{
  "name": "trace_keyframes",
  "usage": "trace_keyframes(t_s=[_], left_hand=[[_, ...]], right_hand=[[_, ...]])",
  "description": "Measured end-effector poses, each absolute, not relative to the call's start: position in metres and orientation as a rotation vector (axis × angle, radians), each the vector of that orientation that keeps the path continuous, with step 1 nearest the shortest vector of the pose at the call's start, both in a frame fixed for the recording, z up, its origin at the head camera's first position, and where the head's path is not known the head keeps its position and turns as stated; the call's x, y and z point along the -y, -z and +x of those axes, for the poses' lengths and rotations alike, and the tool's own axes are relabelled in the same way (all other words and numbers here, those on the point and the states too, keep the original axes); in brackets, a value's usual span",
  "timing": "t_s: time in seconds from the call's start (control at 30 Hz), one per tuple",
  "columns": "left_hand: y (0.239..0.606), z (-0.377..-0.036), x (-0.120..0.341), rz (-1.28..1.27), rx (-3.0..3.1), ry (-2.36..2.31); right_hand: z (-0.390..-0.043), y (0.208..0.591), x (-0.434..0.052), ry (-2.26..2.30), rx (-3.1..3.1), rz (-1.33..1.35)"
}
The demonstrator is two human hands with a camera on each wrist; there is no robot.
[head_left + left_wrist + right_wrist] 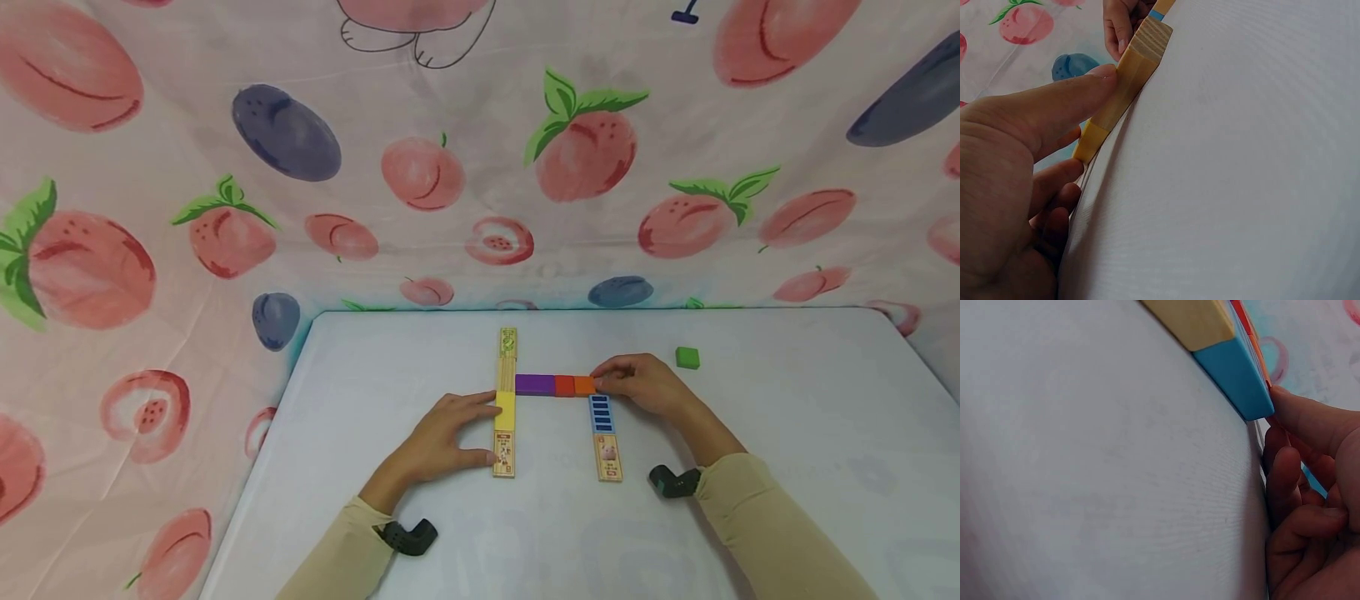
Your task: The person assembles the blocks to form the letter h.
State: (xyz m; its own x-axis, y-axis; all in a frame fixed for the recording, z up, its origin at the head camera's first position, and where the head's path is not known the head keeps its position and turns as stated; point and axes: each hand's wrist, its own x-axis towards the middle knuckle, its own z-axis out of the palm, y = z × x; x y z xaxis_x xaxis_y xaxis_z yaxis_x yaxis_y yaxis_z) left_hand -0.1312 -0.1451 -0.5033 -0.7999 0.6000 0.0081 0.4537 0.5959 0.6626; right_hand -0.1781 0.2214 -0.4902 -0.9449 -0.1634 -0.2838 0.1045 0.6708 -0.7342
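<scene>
A column of end-to-end blocks stands left of centre in the head view, with a yellow block (506, 411) above a printed wooden block (504, 454). My left hand (446, 437) touches this column's left side, thumb and fingers extended and spread. A row runs right from the column: a purple block (535, 385), a red block (565, 386) and an orange block (584, 386). At its right end, my right hand (645, 383) holds the orange block between thumb and forefinger; the forefinger's contact is partly hidden. Just below lies a blue patterned block (602, 414).
Below the blue block sits another printed wooden block (608, 458). A green block (687, 357) lies apart, beyond the right hand. The white table (810, 433) meets a fruit-print cloth (480, 167) at its back edge. Each wrist carries a black device (411, 537).
</scene>
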Motion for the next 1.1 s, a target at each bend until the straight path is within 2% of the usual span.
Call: trace_keyframes(t_s=[1.1], left_hand=[[0.5047, -0.1317, 0.1455, 0.876, -2.613, -0.986]], right_hand=[[-0.1773, 0.4892, -0.2222, 1.178, -2.533, -0.039]])
